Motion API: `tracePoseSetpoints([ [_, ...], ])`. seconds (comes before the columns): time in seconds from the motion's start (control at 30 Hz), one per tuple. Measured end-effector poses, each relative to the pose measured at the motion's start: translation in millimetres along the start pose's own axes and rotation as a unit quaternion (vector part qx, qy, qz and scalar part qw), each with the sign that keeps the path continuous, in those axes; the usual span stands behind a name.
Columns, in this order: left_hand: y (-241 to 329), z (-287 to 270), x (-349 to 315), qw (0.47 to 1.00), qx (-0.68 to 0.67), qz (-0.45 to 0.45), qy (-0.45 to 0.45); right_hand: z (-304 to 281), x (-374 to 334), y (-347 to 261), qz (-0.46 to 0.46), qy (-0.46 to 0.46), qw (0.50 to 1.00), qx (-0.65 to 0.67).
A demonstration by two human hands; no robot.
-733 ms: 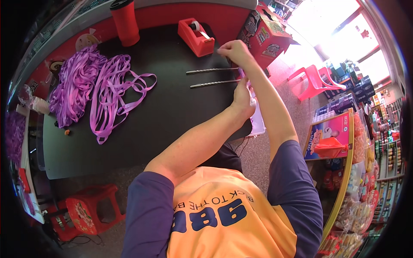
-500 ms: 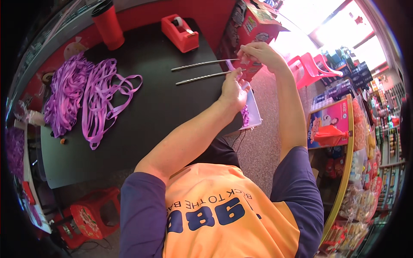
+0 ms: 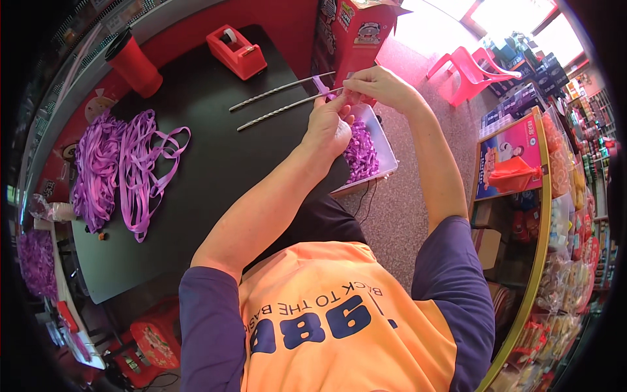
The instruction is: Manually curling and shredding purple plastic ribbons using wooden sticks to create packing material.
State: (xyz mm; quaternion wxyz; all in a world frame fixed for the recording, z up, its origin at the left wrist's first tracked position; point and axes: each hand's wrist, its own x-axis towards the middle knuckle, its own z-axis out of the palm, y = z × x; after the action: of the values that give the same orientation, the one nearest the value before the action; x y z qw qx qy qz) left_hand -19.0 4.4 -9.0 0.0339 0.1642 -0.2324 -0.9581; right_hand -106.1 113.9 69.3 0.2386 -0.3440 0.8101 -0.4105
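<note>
My left hand [image 3: 330,124] is closed, thumb and fingertips pinched on a purple ribbon [image 3: 320,85] that loops around two thin twisted metal rods [image 3: 277,116]. The rods lie roughly side by side, their far ends pointing left over the black table. Right against it, my right hand [image 3: 382,88] is closed in a pinch by the rods' near ends; what sits in its fingertips is hidden. Just below the hands, a white tray [image 3: 390,147] holds many small purple ribbon pieces [image 3: 360,153]. Long purple ribbons [image 3: 140,179] lie in a heap on the left of the table.
A red tape dispenser [image 3: 236,53] and a red cylinder with a dark top [image 3: 134,65] stand at the black table's [image 3: 215,170] far side. Beyond the hands is a red carton [image 3: 356,39]. A pink chair [image 3: 465,75] and a display case [image 3: 516,160] are at right.
The view has shifted, showing more of the tray. My right hand has come down beside my left; the two now meet at the rods.
</note>
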Motion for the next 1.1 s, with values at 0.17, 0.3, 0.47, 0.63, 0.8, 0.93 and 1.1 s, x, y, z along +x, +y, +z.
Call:
tracePoseSetpoints([
  [0.17,-0.9,0.1,-0.1,1.0,0.012,0.002,0.005,2.2,-2.9,2.9,0.004,0.006,1.0,0.011],
  [0.3,0.2,-0.6,-1.4,0.999,0.047,0.001,-0.001,9.2,-2.8,25.4,-0.025,0.093,0.995,0.04],
  [0.47,-0.5,3.8,-3.9,0.999,0.044,0.015,0.021,22.9,-19.1,41.0,0.006,0.124,0.979,0.16],
  [0.63,-3.4,0.1,1.8,0.998,0.053,0.021,0.011,29.5,-25.4,48.8,0.018,0.142,0.974,0.176],
  [0.8,-1.1,0.6,0.4,1.0,0.007,-0.001,0.026,11.4,-22.1,49.3,0.003,0.17,0.975,0.142],
  [0.93,-1.5,1.5,-2.4,1.0,-0.011,-0.007,0.01,-6.3,-6.5,34.4,-0.043,0.18,0.975,0.121],
  [1.1,-1.7,-4.8,0.6,1.0,-0.016,-0.006,-0.018,-0.9,39.6,12.8,-0.077,0.073,0.993,0.044],
])
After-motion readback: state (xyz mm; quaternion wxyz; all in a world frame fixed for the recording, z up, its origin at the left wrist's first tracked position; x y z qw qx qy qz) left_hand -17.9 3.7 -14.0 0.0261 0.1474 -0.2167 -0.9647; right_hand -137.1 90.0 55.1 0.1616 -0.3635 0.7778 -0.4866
